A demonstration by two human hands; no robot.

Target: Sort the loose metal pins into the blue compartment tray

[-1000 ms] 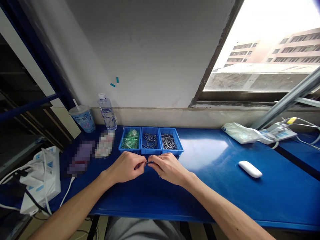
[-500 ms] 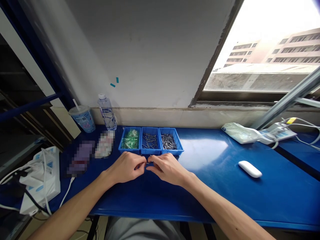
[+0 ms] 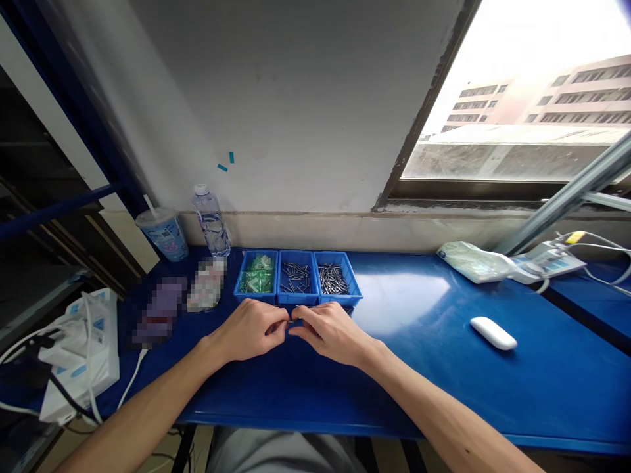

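My left hand (image 3: 251,330) and my right hand (image 3: 329,332) meet fingertip to fingertip over the blue table (image 3: 424,387), just in front of three blue bins. Both hands are pinched shut on a small thin metal part (image 3: 292,321) held between them. The left bin (image 3: 257,277) holds green pieces. The middle bin (image 3: 296,278) and the right bin (image 3: 334,278) hold several small metal pins or screws.
A water bottle (image 3: 211,221) and a cup with a straw (image 3: 163,232) stand at the back left. Two blurred packets (image 3: 183,299) lie left of the bins. White boxes and cables (image 3: 73,351) sit far left. A white oval object (image 3: 493,332) and a bag (image 3: 470,261) lie right.
The right hand's fingers have shifted slightly around the small part. Both hands stay in the same place.
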